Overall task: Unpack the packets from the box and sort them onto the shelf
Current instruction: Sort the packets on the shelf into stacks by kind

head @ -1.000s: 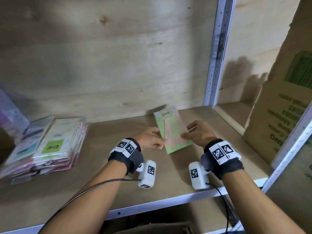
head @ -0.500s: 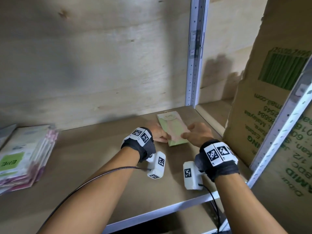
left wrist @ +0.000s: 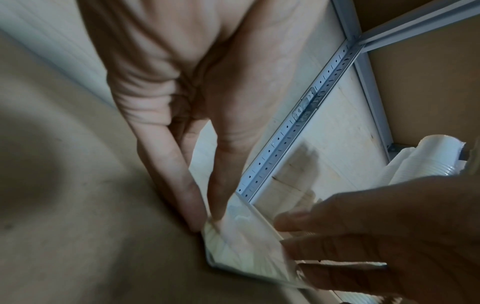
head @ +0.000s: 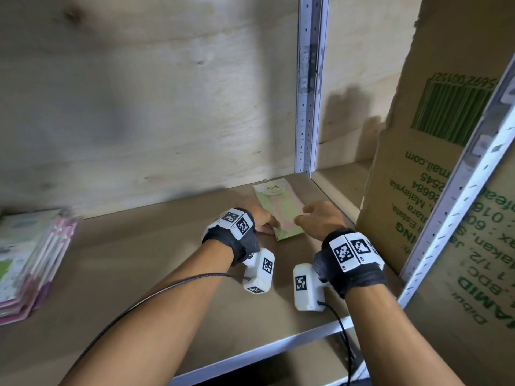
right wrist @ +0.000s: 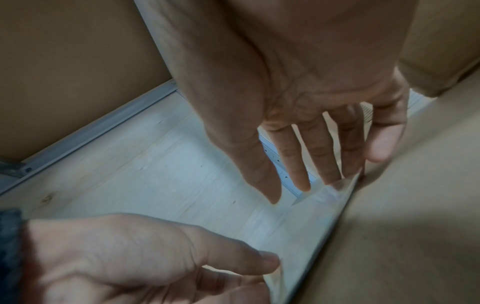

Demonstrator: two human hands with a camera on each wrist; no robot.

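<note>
A green and pink packet (head: 280,207) lies flat on the wooden shelf (head: 139,260), near its back right corner. My left hand (head: 264,220) is at the packet's near left corner. In the left wrist view its thumb and forefinger pinch that corner of the glossy packet (left wrist: 246,242). My right hand (head: 305,217) is at the packet's right edge. The right wrist view shows its fingers (right wrist: 335,156) straight, with the tips touching the packet's edge (right wrist: 348,191). A cardboard box (head: 434,190) printed in green stands at the right.
A pile of several packets (head: 30,263) sits at the shelf's left end. A perforated metal upright (head: 308,84) rises just behind the packet, and another upright (head: 457,196) crosses in front of the box. A plywood back wall closes the shelf. A metal rail (head: 250,358) runs along the front edge.
Both hands have slid the packet back and to the right, closer to the metal upright. The view has swung right, so the pile at the left is partly cut off.
</note>
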